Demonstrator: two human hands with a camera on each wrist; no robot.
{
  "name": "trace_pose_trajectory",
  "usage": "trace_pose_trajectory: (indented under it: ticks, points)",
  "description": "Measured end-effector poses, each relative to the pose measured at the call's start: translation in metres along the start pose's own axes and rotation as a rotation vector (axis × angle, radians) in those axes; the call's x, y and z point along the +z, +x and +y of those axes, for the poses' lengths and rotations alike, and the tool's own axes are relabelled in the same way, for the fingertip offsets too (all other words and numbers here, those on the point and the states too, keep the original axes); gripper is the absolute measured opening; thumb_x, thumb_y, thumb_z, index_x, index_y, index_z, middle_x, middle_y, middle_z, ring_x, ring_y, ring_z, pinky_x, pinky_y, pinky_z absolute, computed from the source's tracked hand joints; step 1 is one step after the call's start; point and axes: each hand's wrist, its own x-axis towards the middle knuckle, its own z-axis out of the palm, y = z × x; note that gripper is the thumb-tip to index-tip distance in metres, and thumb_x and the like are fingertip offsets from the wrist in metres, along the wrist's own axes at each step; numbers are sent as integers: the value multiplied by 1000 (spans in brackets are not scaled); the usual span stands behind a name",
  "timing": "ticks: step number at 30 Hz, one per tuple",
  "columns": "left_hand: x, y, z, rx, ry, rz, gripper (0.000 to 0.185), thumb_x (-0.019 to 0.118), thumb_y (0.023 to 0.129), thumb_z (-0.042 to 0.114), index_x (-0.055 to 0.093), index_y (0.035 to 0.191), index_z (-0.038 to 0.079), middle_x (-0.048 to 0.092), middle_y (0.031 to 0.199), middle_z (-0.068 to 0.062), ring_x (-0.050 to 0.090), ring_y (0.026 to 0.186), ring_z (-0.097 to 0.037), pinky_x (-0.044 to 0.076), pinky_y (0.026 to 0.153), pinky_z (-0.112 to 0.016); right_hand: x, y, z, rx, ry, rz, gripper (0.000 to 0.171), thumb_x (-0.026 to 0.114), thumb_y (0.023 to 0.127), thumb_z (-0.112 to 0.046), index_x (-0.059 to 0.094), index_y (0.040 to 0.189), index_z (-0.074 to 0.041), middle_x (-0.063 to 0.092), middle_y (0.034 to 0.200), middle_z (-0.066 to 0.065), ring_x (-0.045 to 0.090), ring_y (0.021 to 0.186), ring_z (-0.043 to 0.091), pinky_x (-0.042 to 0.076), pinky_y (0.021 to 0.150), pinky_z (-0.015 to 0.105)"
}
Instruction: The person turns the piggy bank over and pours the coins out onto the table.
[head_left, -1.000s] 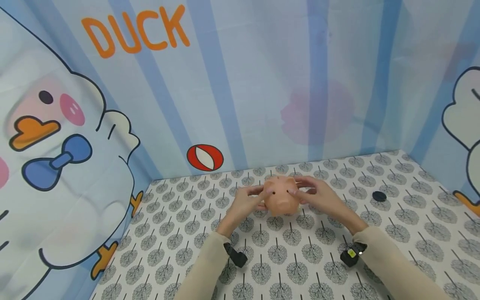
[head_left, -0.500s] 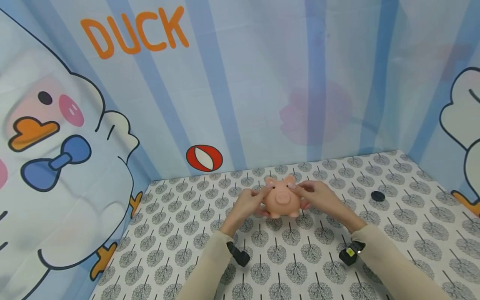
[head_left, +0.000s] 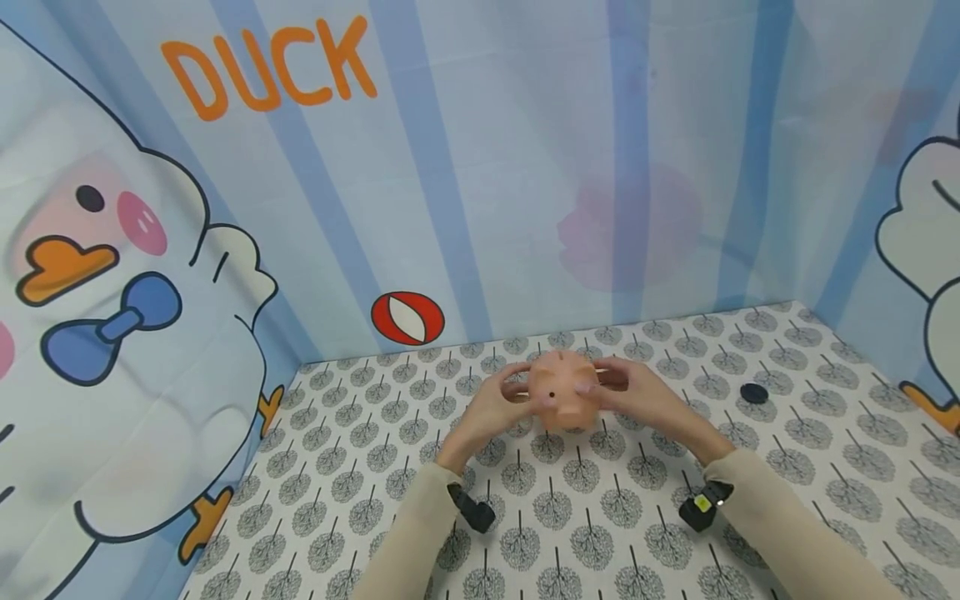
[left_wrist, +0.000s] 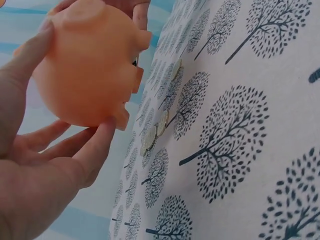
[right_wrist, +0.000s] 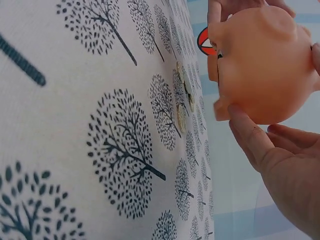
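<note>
Piggy bank (head_left: 564, 398) being held just above the tree-print cloth (head_left: 600, 517) over a few coins (left_wrist: 155, 132), left hand (head_left: 491, 408) and right hand (head_left: 645, 398) each cupping a side with curled fingers, apparently shaking coins out, next likely needing more tipping.

A staged recording booth rather than a lived-in room: cartoon duck backdrop (head_left: 135, 292) walls close around a table (head_left: 360, 467) covered in tree-print cloth beneath both hands.
</note>
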Motion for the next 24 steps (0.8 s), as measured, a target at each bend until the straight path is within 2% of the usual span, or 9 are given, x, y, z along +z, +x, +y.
trace_pose_trajectory:
  ticks: [2, 5, 8, 13, 18, 24]
  points:
    - [-1, -1, 1, 31, 6, -9, 85, 90, 85, 30, 46, 158, 28, 61, 152, -12, 61, 139, -31, 54, 116, -48, 0, 0, 1, -27, 13, 4, 81, 74, 98, -43, 40, 161, -8, 55, 156, 22, 55, 142, 43, 54, 114, 56]
    - [-4, -1, 0, 90, 11, -27, 93, 93, 82, 24, 44, 160, 30, 53, 160, -8, 53, 147, -33, 47, 122, -50, 2, 0, 2, -60, 29, 13, 85, 81, 92, -42, 41, 162, -17, 50, 162, 15, 52, 147, 40, 47, 120, 60]
    - [-6, -1, -4, 124, 17, -35, 97, 94, 80, 16, 43, 161, 27, 48, 164, -7, 50, 151, -32, 44, 126, -49, 3, 2, 3, -67, 16, 9, 90, 85, 88, -41, 40, 162, -19, 46, 165, 14, 50, 148, 41, 46, 120, 60]
    - [-5, -3, -8, 125, 6, -34, 96, 93, 80, 13, 42, 161, 22, 49, 163, -9, 52, 149, -32, 44, 126, -48, 6, 2, 5, -54, -8, -3, 93, 86, 87, -41, 39, 163, -15, 44, 166, 17, 51, 147, 44, 46, 119, 60]
    - [-5, -2, -4, 144, 42, -14, 100, 94, 79, 13, 39, 163, 20, 49, 163, -10, 51, 150, -30, 45, 125, -42, 6, 4, 6, -76, 47, -7, 94, 86, 89, -32, 35, 164, -10, 39, 168, 21, 48, 149, 45, 48, 119, 53]
    - [-4, 1, -3, 111, 39, -7, 101, 93, 79, 9, 39, 163, 15, 48, 163, -16, 51, 149, -33, 48, 122, -40, 6, 7, 5, -66, 57, -31, 92, 85, 90, -25, 33, 164, -8, 36, 168, 23, 48, 148, 46, 50, 117, 49]
